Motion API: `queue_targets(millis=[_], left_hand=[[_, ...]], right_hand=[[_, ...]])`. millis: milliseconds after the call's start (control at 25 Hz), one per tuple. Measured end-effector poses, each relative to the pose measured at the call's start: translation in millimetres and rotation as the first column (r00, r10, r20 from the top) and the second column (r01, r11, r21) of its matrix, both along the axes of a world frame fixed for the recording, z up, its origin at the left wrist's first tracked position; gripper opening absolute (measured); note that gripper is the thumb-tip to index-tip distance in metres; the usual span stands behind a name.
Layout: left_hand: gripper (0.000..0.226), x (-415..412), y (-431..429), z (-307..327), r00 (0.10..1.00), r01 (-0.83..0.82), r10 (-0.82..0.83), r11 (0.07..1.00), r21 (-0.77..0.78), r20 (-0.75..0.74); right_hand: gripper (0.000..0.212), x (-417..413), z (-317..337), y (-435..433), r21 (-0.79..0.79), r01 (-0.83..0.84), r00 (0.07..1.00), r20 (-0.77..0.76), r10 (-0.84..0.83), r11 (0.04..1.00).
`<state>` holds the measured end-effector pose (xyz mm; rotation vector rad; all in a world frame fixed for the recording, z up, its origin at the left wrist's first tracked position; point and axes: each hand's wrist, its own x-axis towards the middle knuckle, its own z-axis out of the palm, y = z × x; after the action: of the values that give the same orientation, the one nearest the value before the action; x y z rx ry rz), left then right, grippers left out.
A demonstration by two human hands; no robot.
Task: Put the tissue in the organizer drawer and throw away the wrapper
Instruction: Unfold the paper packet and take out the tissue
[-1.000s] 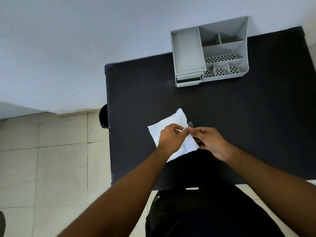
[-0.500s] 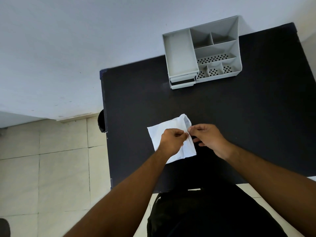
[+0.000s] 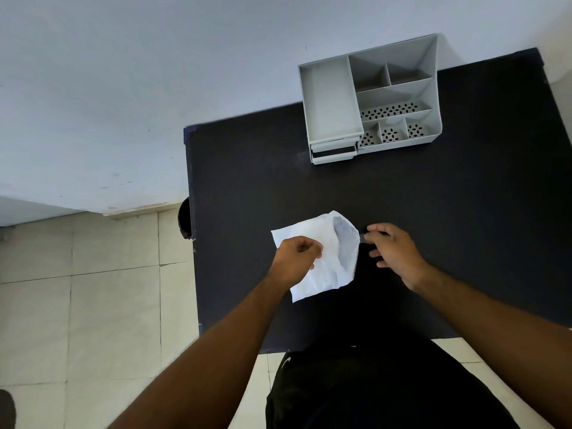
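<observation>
White tissue wrapper [image 3: 322, 258]: low over dark worktop [image 3: 433, 212], mouth open rightward. Left hand [image 3: 297, 258] grip pinching its middle; right hand [image 3: 393, 247] grip pinching its rim tab. Grey organizer [image 3: 370, 100]: far worktop edge, well apart.

A black table [image 3: 402, 196] stands against a plain pale wall [image 3: 154, 88]; cream floor tiles [image 3: 93, 305] with thin grout lines lie to its left.

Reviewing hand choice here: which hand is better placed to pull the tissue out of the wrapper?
Right. The left hand pins the white wrapper on the table, while the right hand pinches at its open mouth.
</observation>
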<state>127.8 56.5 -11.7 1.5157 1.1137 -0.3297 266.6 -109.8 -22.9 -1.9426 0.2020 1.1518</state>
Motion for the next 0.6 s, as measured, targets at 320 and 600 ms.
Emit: queue_targets(millis=[320, 600], left_hand=[[0.024, 1, 17, -8, 0.996, 0.030, 0.017, 0.868, 0.496, -0.091], [0.028, -8, 62, -25, 0.962, 0.063, 0.033, 0.940, 0.336, -0.271]], right_hand=[[0.046, 16, -1, 28, -0.075, -0.243, 0.886, 0.389, 0.253, 0.967], [0.041, 31, -8, 81, -0.344, -0.557, 0.694, 0.306, 0.651, 0.756]])
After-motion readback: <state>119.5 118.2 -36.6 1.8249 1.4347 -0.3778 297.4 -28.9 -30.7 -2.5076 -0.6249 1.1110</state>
